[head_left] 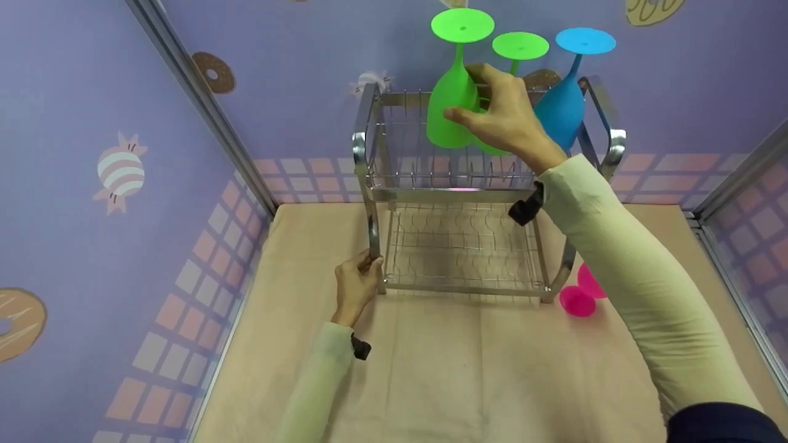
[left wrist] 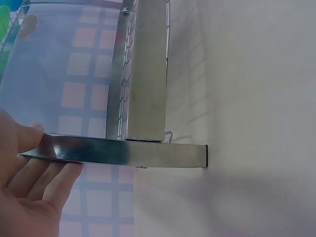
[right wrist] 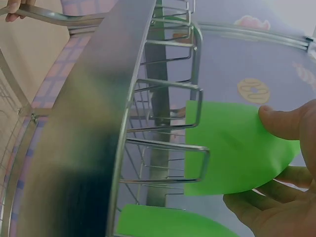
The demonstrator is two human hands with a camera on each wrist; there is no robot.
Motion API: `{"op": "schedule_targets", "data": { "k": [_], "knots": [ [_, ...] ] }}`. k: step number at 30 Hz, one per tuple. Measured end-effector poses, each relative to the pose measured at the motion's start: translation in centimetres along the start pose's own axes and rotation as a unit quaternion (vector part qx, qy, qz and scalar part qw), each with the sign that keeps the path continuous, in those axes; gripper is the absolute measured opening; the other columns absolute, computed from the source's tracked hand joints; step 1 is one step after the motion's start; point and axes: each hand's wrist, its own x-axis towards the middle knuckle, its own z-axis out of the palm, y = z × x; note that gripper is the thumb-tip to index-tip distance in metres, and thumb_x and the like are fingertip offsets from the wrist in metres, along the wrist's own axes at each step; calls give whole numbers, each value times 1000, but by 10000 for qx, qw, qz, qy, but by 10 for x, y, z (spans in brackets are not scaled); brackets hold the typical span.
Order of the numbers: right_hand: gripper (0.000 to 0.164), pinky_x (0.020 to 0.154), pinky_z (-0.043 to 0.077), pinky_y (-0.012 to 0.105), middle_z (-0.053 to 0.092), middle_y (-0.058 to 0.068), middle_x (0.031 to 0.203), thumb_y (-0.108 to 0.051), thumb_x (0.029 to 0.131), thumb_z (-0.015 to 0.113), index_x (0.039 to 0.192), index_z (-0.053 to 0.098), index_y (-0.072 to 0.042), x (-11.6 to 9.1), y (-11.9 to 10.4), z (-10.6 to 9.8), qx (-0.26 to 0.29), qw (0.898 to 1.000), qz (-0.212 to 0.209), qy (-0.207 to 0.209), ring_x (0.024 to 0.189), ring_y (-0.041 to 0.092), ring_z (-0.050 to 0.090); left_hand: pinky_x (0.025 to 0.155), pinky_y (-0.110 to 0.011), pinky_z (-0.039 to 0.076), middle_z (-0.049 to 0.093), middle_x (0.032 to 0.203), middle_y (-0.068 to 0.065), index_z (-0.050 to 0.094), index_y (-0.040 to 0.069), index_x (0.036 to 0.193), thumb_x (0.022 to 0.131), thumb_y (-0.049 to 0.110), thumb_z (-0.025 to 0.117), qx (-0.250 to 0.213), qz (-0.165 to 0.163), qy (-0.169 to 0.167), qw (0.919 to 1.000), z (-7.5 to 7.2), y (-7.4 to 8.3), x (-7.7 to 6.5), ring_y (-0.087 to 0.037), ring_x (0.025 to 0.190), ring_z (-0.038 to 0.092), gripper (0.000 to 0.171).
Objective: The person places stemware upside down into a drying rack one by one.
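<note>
My right hand (head_left: pixel 502 114) grips a green goblet (head_left: pixel 452 114) by its bowl, upside down with its round foot uppermost, over the top tier of a metal dish rack (head_left: pixel 468 195). In the right wrist view the goblet's rim (right wrist: pixel 190 148) is close to the wire loops, thumb on one side and fingers beneath. A second green goblet (head_left: pixel 520 46) stands inverted behind that hand, its bowl partly hidden. To its right a blue goblet (head_left: pixel 560 114) is inverted on the top tier. Down at the left, my left hand (head_left: pixel 357 286) holds the rack's side post (left wrist: pixel 98 149) between thumb and fingers.
Two pink cup-like pieces (head_left: pixel 577 301) lie on the cloth-covered table (head_left: pixel 443 369) by the rack's right foot, partly behind my right sleeve. The rack's lower wire tier (head_left: pixel 462 246) sits near the table. Patterned walls (head_left: pixel 295 74) rise behind and at both sides.
</note>
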Motion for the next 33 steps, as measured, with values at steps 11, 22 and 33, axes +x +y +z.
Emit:
{"op": "schedule_targets", "data": {
  "k": [11,22,33],
  "knots": [
    [66,114,56,41,60,16,150,-21,98,78,154,49,-2,17,6,16,47,9996,268,44,138,30,63,85,-43,68,82,101,-18,80,-4,105,99,6,76,-25,199,21,9998,0,-3,0,-33,94,81,12],
    [64,117,52,42,59,16,149,-19,102,73,156,43,-1,20,13,31,-163,9980,612,15,136,28,58,84,-43,69,82,101,-17,80,-4,108,100,11,77,-29,194,21,9998,0,-2,-2,-33,94,81,17],
    [70,120,47,42,53,21,153,-19,105,68,162,33,3,26,21,40,-334,9960,820,66,140,32,53,85,-43,68,82,101,-17,79,-5,106,100,10,76,-58,212,-53,9997,0,-3,0,-32,94,81,16]
  ]
}}
